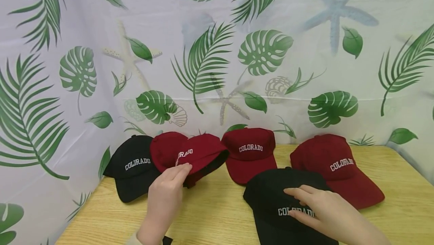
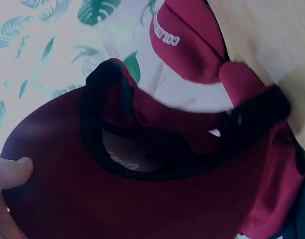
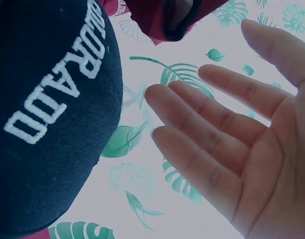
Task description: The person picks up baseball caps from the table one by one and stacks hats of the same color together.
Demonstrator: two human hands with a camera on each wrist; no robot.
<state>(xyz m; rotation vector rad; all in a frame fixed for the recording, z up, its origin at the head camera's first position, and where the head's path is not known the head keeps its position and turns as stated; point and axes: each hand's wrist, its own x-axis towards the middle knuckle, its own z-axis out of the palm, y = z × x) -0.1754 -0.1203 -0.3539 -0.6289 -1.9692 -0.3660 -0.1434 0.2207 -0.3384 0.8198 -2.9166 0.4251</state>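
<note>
My left hand [image 1: 167, 192] pinches the brim of a red cap [image 1: 207, 147] marked COLORADO, holding it tilted. The left wrist view shows the thumb [image 2: 17, 172] on the dark red brim [image 2: 142, 209], with the cap's opening and rear strap facing the camera. Over the front black cap [image 1: 278, 188], my right hand [image 1: 325, 209] hovers with fingers extended and covers part of its lettering. In the right wrist view the right palm [image 3: 262, 144] holds nothing and is apart from the black cap [image 3: 58, 109].
Another black cap [image 1: 133, 162] sits at the table's left, beside a partly hidden red cap [image 1: 166, 147]. A red cap [image 1: 251, 154] stands at the back middle and another red cap [image 1: 332, 166] at the right. A leaf-print cloth [image 1: 210, 86] hangs behind the wooden table [image 1: 217, 211].
</note>
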